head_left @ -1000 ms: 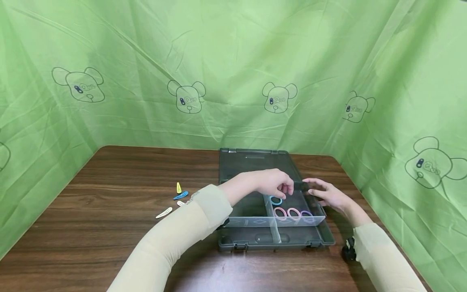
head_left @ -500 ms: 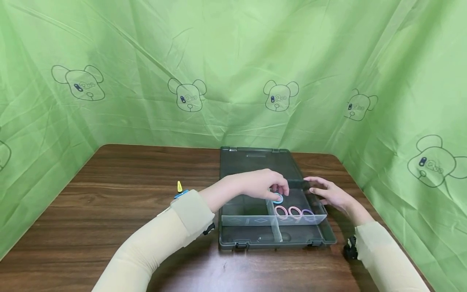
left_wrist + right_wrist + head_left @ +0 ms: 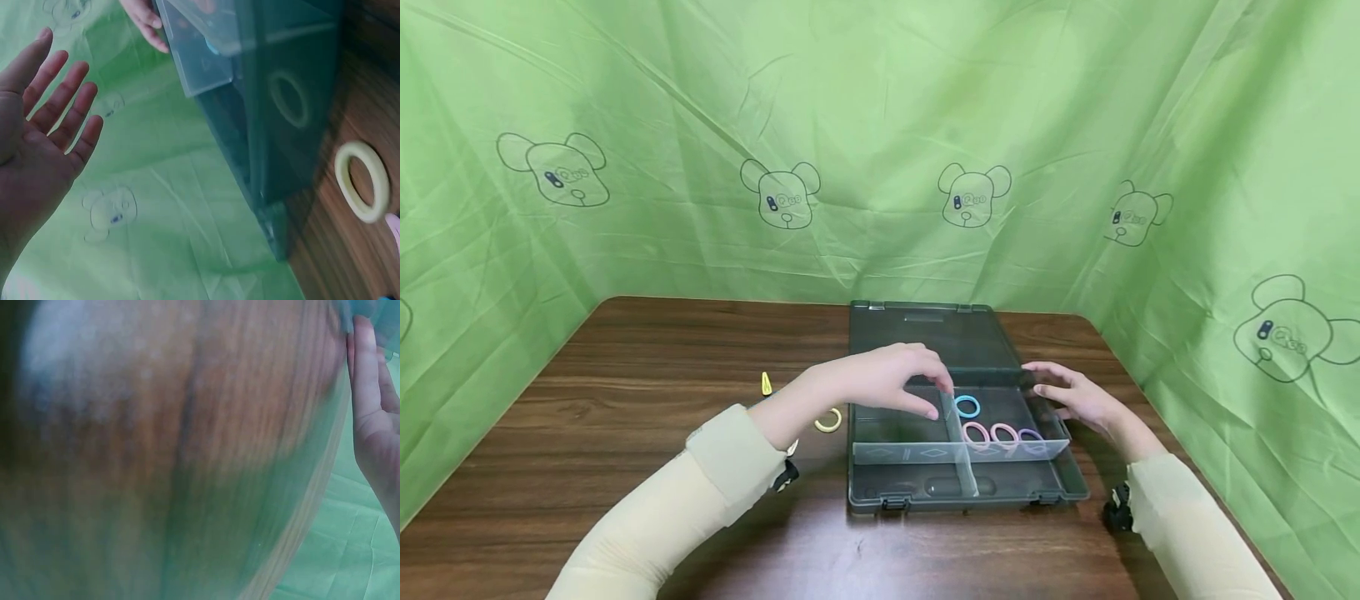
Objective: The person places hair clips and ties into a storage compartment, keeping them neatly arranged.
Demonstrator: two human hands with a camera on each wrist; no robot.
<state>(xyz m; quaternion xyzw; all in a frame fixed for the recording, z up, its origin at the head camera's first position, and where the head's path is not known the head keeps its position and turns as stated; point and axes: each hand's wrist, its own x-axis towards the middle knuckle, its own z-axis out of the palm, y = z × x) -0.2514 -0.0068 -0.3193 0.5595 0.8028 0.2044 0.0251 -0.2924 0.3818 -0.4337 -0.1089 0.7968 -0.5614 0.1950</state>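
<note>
In the head view my left hand (image 3: pixel 895 379) hovers over the left compartment of a dark see-through organizer box (image 3: pixel 891 500). Its thumb and fingers are spread, and nothing is between them; the left wrist view shows the palm bare. A blue hair tie (image 3: pixel 967 407) lies just right of the divider (image 3: pixel 958 437). In front of it, two pink hair ties (image 3: pixel 976 434) and a purple hair tie (image 3: pixel 1031 437) line the lower wall of the right compartment. My right hand (image 3: pixel 1078 402) rests with loosely extended fingers against the box's right side.
A pale yellow hair tie (image 3: pixel 828 420) lies on the wooden table (image 3: pixel 662 375) left of the box. Farther left is a yellow snap clip (image 3: pixel 766 383); my left forearm hides most other clips. The lid (image 3: pixel 932 337) lies folded back. Green cloth (image 3: pixel 880 100) encloses the table.
My left hand has let go of the blue hair tie in the right compartment and moved left, its fingers spreading. The yellow hair tie has come into sight. My right hand stays put.
</note>
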